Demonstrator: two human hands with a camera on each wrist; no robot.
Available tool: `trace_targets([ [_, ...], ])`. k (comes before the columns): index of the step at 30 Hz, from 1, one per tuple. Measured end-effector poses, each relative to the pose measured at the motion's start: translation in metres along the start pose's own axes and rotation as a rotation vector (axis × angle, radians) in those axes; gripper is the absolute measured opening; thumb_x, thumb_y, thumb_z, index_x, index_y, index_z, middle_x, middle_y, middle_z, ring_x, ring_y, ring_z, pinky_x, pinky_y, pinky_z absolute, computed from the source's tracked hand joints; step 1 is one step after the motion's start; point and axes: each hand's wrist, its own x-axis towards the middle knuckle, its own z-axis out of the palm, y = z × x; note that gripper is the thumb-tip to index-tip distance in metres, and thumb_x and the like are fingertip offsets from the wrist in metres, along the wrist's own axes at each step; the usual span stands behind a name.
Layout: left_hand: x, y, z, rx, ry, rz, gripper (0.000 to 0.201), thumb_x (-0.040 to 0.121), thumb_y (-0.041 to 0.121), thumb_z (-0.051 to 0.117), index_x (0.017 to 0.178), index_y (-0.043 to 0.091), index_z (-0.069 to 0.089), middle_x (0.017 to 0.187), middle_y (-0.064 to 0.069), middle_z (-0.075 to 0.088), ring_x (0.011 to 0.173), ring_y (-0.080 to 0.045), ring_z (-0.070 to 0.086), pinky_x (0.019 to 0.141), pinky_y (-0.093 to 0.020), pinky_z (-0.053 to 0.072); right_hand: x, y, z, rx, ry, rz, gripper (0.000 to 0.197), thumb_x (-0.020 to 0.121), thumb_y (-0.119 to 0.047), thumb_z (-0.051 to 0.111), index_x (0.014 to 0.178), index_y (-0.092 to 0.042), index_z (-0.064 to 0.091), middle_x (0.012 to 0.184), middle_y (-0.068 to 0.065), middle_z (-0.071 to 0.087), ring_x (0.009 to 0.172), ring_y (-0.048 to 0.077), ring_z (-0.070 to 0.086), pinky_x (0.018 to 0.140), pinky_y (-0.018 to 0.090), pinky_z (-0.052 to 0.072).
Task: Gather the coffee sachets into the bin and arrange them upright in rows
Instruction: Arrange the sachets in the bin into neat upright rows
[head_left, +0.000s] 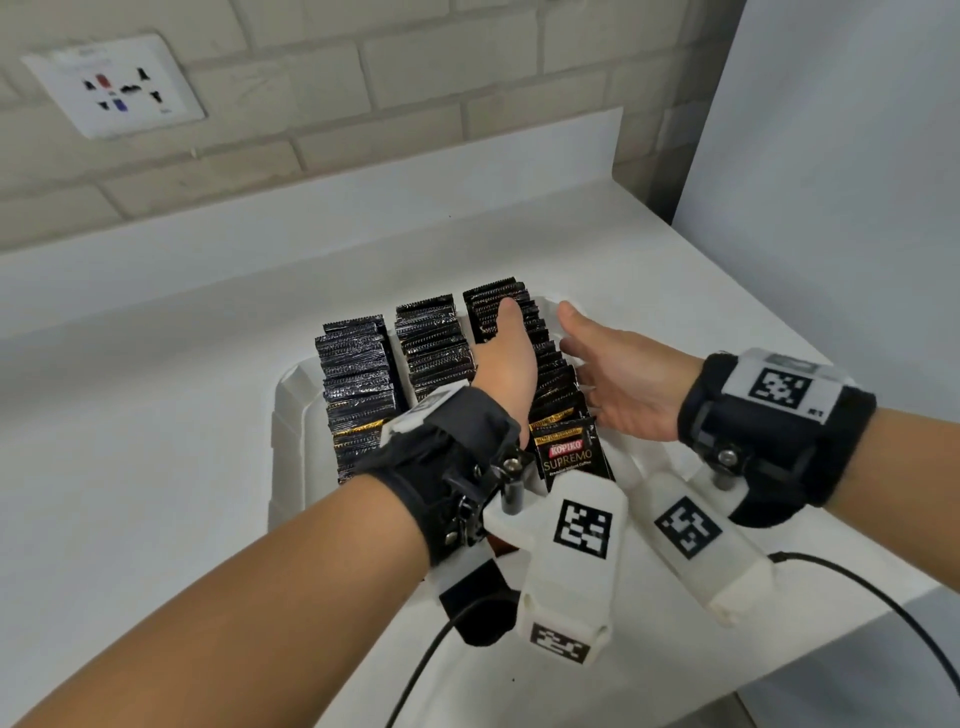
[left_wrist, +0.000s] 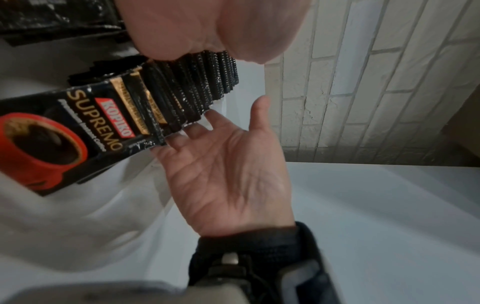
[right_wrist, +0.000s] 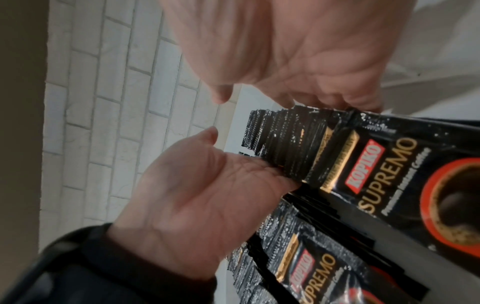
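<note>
Sachets (head_left: 556, 395) between flat hands (head_left: 566, 374)

A white worktop (head_left: 156, 415) runs along a pale brick wall (head_left: 363, 104); a white socket plate (head_left: 117, 85) sits upper left, a plain white panel (head_left: 841, 182) stands at right.

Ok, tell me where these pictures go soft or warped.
Head view: sharp overall, the counter edge bowing from the wide lens. Left wrist view: the near left hand is a blur, the front sachet readable. Right wrist view: the brick wall tilts, slightly soft.
</note>
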Motion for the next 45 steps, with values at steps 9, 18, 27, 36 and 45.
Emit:
trace_targets([
  [9,0.001,0.007,-0.003,-0.055,0.009,-0.077,0.098,0.060,0.078,0.040,0.140,0.022,0.041,0.140,-0.011,0.048,0.125,-0.033,0.048,0.104,-0.053,0.037,-0.002,-0.002,0.003,0.029,-0.023,-0.002,0.036,0.094,-0.052,0.028,0.107,-0.027,0.051,0.096,0.000,0.058,0.083,0.012,0.055,0.070,0.022,0.044],
  [18,-0.083,0.072,-0.061,-0.051,-0.226,0.209,0.060,0.094,0.044,0.037,0.144,0.011,0.029,0.147,-0.007,0.038,0.136,-0.018,0.036,0.112,-0.031,0.027,-0.039,-0.007,-0.029,-0.080,0.011,-0.327,0.080,0.062,-0.072,0.052,0.132,-0.034,0.045,0.137,-0.010,0.047,0.128,0.004,0.041,0.106,0.023,0.034],
  [27,-0.134,-0.002,-0.214,0.490,0.320,0.331,0.029,0.085,0.019,0.065,0.090,0.047,0.065,0.101,0.017,0.066,0.109,-0.010,0.059,0.094,-0.028,0.036,-0.060,0.092,-0.041,-0.819,0.126,-0.510,0.045,0.068,-0.079,0.041,0.111,-0.073,0.034,0.137,-0.049,0.004,0.117,-0.034,0.013,0.090,-0.004,0.026],
  [36,-0.110,-0.082,-0.212,0.309,0.377,0.247,0.039,0.080,0.001,0.068,0.109,0.026,0.060,0.107,-0.010,0.063,0.081,-0.027,0.066,0.059,-0.022,0.057,-0.045,0.122,-0.025,-0.754,0.187,-0.566,0.054,0.051,-0.097,0.025,0.093,-0.074,0.049,0.130,-0.048,0.030,0.125,-0.020,0.025,0.094,-0.005,0.022],
  [45,-0.097,-0.072,-0.216,0.125,0.396,0.307,0.040,0.077,-0.004,0.069,0.089,0.034,0.063,0.093,0.006,0.060,0.081,-0.015,0.063,0.056,-0.009,0.052,-0.025,0.109,-0.023,-0.763,0.174,-0.601,0.054,0.041,-0.101,0.024,0.082,-0.076,0.050,0.122,-0.037,0.038,0.112,-0.033,0.027,0.091,-0.007,0.022],
])
